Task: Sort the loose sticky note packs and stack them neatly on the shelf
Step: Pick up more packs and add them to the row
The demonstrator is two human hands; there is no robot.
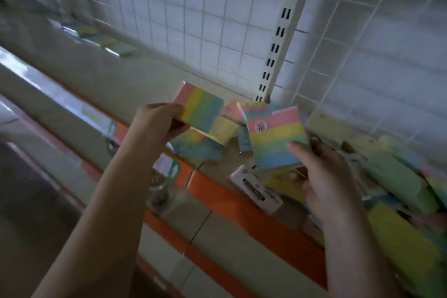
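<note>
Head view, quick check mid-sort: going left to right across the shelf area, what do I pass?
Row of packs at the shelf's back left → left hand → striped pack it holds → striped pack with round sticker → right hand → loose pile of packs at far right.

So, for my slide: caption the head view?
Left hand and right hand each hold a striped sticky note pack above the cluttered shelf.
</note>
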